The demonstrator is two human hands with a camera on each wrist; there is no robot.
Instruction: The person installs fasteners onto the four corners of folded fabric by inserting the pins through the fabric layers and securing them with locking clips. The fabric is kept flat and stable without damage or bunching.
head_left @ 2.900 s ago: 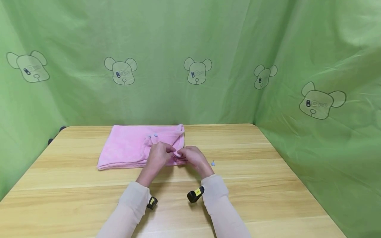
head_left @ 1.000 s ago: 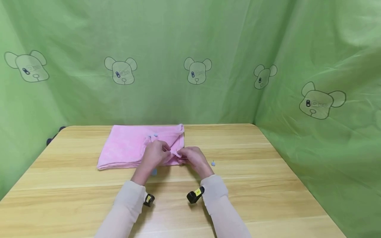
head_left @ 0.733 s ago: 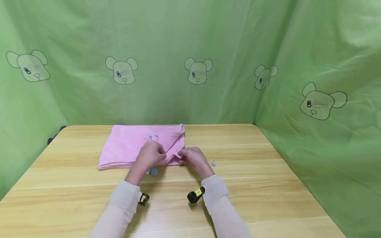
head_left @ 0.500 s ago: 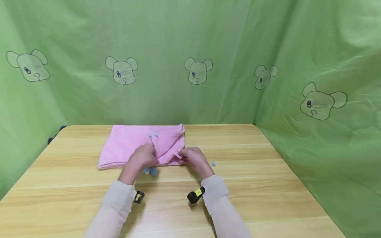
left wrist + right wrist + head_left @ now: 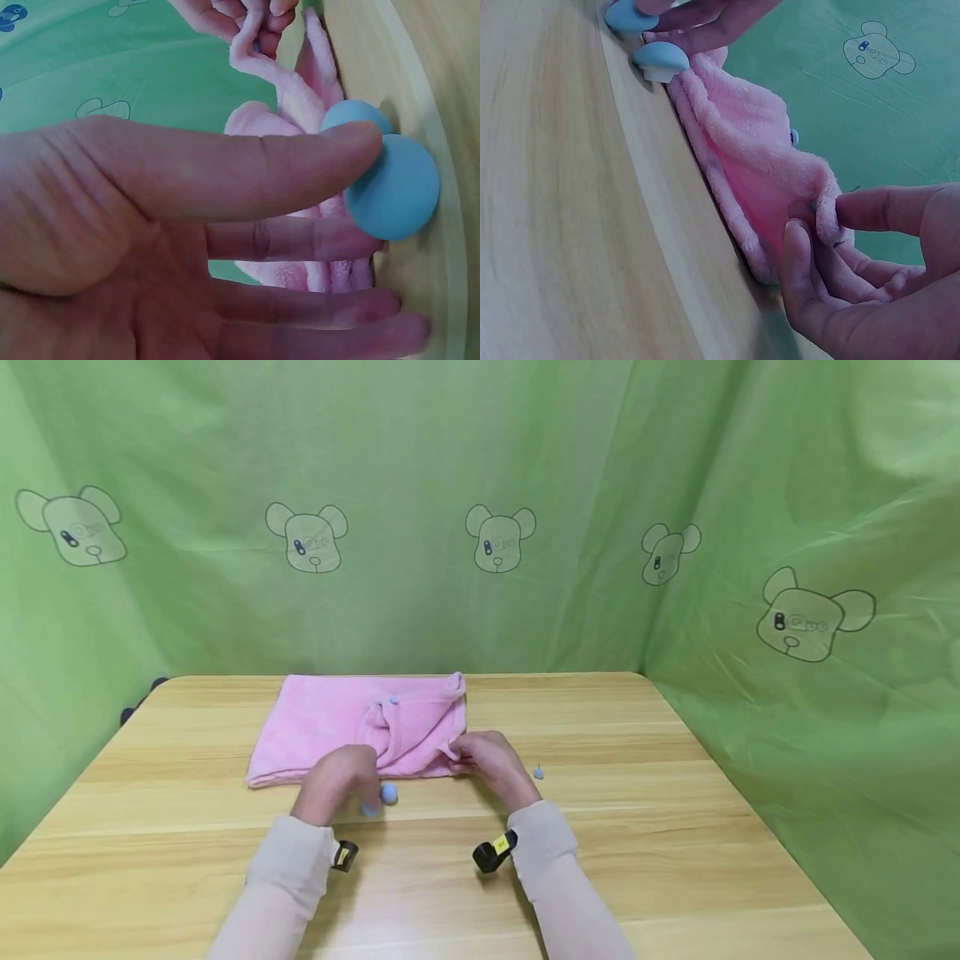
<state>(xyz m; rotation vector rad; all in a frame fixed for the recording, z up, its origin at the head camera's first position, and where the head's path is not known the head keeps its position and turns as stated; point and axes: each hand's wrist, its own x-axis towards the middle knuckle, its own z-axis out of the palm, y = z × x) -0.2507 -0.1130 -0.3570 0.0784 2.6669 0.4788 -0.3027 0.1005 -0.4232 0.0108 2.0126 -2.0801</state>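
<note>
A folded pink fleece blanket [image 5: 315,718] lies at the far side of the table. With thumb and fingers, my right hand [image 5: 491,764] pinches its near right corner, where a thin needle tip [image 5: 853,189] sticks out of the fleece [image 5: 825,210]. My left hand [image 5: 337,781], blurred at the fingers, is just in front of the blanket. Its thumb and index finger pinch the edge of a blue mushroom-shaped cap [image 5: 397,191]; the other fingers are extended. A second blue cap [image 5: 660,56], with a white stem, lies on the wood beside it.
Right of my right hand, a small blue piece with an upright pin [image 5: 538,772] stands on the wooden table [image 5: 637,860]. Small blue pieces [image 5: 393,700] show on top of the blanket. A green curtain [image 5: 405,460] encloses the back and sides.
My left hand has left the blanket corner, moving left and nearer to the blue caps. One cap has shifted slightly nearer with it. My right hand stays at the corner.
</note>
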